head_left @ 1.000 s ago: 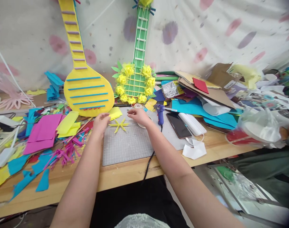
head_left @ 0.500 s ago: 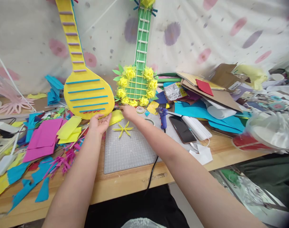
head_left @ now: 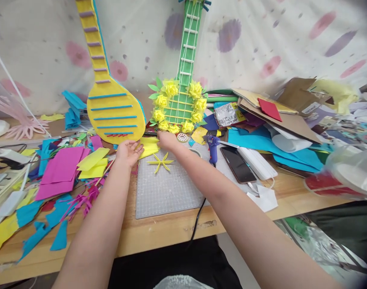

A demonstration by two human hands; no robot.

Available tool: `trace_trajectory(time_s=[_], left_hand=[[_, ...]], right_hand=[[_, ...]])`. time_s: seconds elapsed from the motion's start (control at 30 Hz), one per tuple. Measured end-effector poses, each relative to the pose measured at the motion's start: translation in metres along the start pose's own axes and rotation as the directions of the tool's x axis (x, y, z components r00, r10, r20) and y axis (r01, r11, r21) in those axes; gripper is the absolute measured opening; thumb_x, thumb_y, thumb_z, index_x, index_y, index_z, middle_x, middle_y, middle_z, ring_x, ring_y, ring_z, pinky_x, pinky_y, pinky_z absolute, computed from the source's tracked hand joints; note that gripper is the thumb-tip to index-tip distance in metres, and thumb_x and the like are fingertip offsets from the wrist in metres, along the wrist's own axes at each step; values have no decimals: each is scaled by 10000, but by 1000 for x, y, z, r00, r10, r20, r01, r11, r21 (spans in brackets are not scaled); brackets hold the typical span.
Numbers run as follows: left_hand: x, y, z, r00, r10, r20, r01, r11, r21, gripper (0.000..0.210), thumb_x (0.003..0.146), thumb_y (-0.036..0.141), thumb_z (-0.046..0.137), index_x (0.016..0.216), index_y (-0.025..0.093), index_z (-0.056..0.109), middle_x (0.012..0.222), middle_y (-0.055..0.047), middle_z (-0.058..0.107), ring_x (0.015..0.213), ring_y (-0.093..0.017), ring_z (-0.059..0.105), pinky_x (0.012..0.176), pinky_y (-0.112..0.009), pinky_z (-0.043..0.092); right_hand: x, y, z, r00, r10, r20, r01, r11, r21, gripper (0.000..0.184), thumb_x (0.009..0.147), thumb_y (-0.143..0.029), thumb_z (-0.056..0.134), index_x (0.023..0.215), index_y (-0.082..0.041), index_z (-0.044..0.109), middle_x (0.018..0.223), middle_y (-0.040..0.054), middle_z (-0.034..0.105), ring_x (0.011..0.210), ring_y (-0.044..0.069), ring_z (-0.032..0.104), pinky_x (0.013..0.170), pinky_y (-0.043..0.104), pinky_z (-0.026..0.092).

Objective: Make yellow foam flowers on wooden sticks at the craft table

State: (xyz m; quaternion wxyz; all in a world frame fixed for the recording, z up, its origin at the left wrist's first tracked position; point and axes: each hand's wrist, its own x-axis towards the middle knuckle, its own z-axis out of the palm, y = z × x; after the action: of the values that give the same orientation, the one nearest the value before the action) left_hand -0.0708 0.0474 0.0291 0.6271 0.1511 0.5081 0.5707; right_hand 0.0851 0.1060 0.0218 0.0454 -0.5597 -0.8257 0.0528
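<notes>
My left hand is open, palm up, fingers loosely spread, at the lower edge of a yellow paper lute-shaped instrument with blue and purple strips; whether it touches is unclear. My right hand is curled at the right end of some folded yellow paper; its fingertips are hidden. Just behind it stands a green paper instrument with white strings and yellow paper flowers. A yellow six-pointed paper star lies on the grey cutting mat between my forearms.
A purple glue gun, a phone and a white power bank lie right of the mat. Magenta paper and coloured scraps cover the left side. Blue paper and cardboard are piled right, near a red-and-white bucket.
The view has shifted, so most things appear slightly further right. The yellow instrument is turned a little, showing more of its blue right edge. My left hand has eased away from its lower edge.
</notes>
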Motion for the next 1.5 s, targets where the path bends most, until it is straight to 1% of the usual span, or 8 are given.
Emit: trace_trajectory(time_s=[0.43, 0.57, 0.7, 0.93, 1.13, 1.27, 1.37, 1.5], left_hand=[[-1, -2, 2, 1000, -15, -15, 16, 998, 68, 256, 623, 187, 443, 873, 184, 501, 1052, -101, 522, 952, -196, 556, 783, -340, 468], [-2, -2, 4, 1000, -12, -17, 12, 999, 40, 263, 619, 177, 453, 876, 183, 509, 1028, -103, 532, 945, -201, 551, 787, -356, 463], [-6, -3, 4, 999, -16, -31, 15, 999, -36, 235, 627, 139, 457, 853, 171, 513, 964, -99, 540, 886, -183, 555, 728, -312, 470], [-7, -11, 3, 999, 1, -45, -3, 999, -53, 62, 628, 111, 456, 662, 163, 460, 759, -58, 513, 768, -135, 547, 648, -231, 451], [-3, -21, 3, 996, 86, -17, -86, 996, 19, 91, 592, 96, 468, 583, 174, 422, 623, 2, 445, 645, -94, 499, 638, -218, 430], [-4, -29, 6, 985, 170, -28, -169, 985, 28, 107, 580, 87, 480, 613, 176, 429, 631, 19, 460, 640, -84, 500, 677, -234, 438], [-6, -38, 5, 942, 330, -61, -324, 942, 85, 177, 584, 101, 534, 727, 188, 476, 735, 14, 521, 725, -92, 538, 721, -249, 441], [-14, -51, -4, 758, 652, 3, -607, 704, 370, 134, 693, 302, 563, 710, 180, 510, 771, -18, 569, 746, -120, 552, 731, -268, 437]], right_hand=[[-23, 39, 2, 989, 97, -112, -83, 988, 127, 210, 771, -263, 464, 929, -215, 594, 913, 43, 665, 840, 203, 592, 685, 280, 435], [-16, 30, 5, 986, 22, -168, -6, 996, 92, 274, 824, -283, 384, 991, -247, 599, 1013, 37, 639, 902, 204, 580, 716, 295, 438], [5, 9, 6, 989, -83, -122, 86, 996, 19, 321, 855, -279, 344, 1043, -263, 604, 1073, 50, 611, 961, 199, 562, 753, 298, 441], [28, -12, 11, 989, -130, -73, 119, 984, -130, 309, 831, -155, 366, 1036, -152, 597, 1046, 134, 603, 950, 212, 583, 744, 310, 456], [14, -9, 8, 983, -109, -147, 98, 992, -77, 249, 766, -155, 446, 972, -142, 585, 1028, 128, 600, 968, 223, 556, 732, 303, 443], [-16, 2, -3, 966, -40, -256, 65, 994, 88, 204, 771, -183, 437, 934, -175, 558, 946, 81, 617, 849, 197, 563, 689, 287, 411], [-43, 14, -7, 964, 42, -261, 42, 951, 308, 182, 801, -216, 409, 927, -190, 536, 816, 34, 626, 731, 165, 553, 654, 268, 383], [-79, 27, 3, 947, 75, -311, 105, 846, 523, 174, 826, -290, 404, 895, -189, 528, 782, 12, 604, 682, 130, 521, 602, 237, 350]])
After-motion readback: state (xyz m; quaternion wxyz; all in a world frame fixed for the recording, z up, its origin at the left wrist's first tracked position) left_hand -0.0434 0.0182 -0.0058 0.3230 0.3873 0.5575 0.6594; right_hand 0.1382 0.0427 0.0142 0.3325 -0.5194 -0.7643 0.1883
